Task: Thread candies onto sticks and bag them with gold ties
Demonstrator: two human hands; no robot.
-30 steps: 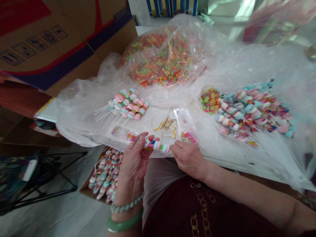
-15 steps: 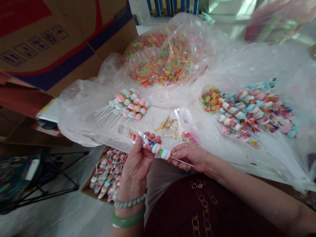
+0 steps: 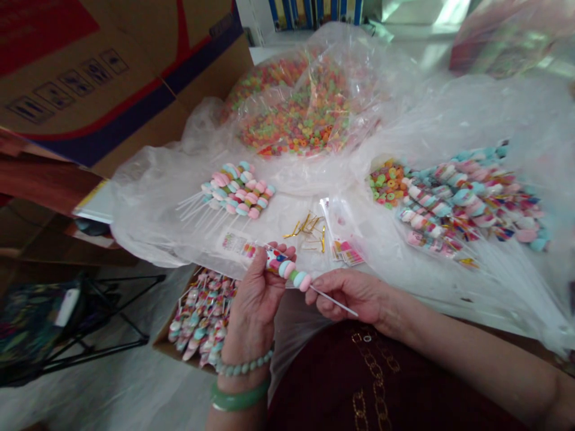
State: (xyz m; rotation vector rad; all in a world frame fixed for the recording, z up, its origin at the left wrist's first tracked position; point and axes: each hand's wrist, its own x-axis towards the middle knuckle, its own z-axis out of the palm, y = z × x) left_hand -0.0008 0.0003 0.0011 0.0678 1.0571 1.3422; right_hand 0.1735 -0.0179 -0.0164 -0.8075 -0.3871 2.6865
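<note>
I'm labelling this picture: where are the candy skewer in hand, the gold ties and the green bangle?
Candy skewer point(image 3: 294, 276), head view: its exposed sweets.
Gold ties point(image 3: 323, 238), head view: the rightmost tie.
Green bangle point(image 3: 240, 400), head view: its band.

The held skewer point(image 3: 295, 276) is before twist ties point(image 3: 308, 225), between a skewer stack point(image 3: 238, 191) at left and a heap point(image 3: 476, 197) at right.

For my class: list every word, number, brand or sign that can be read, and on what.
No words, numbers or brands are legible.
Carton: five boxed pictograms; small stripe label blurred.
Wrapper in the left hand: print too small.
Flat printed packets: too small.
White tag, lower left: blurred.
</note>
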